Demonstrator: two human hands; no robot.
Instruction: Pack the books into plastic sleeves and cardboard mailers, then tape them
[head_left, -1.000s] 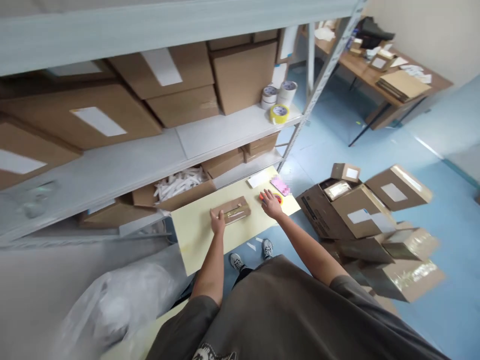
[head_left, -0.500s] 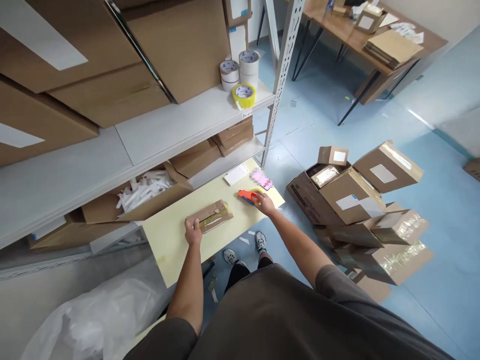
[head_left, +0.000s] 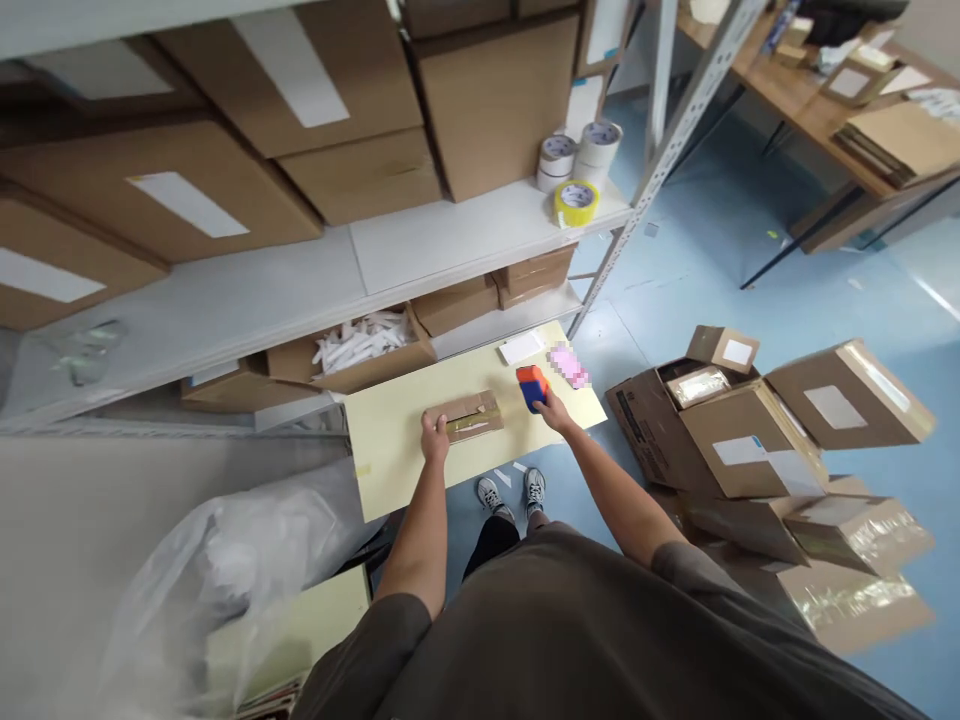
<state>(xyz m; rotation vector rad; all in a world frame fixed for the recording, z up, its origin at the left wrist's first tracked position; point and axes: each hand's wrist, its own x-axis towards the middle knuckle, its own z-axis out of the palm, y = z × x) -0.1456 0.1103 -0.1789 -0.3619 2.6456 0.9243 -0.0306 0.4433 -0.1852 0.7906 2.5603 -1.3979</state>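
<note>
A small flat cardboard box lies on the pale yellow tabletop, with shiny tape and a pale torn-looking streak along its top. My left hand grips the box's left end, fingers on top. An orange and blue tape dispenser is in my right hand, held at the right of the box and apart from it. My fingers wrap round its near side. Behind the dispenser lie a white card and a pink, blurred-out item.
A shelf with large cartons stands behind the tabletop, holding a yellow tape roll and white rolls. An open box of white pieces sits below. Stacked cartons are at the right, a plastic bag at the left.
My view has swung left, so everything sits further right. The tape dispenser has turned in my right hand and now shows its blue side. My left hand stays on the box.
</note>
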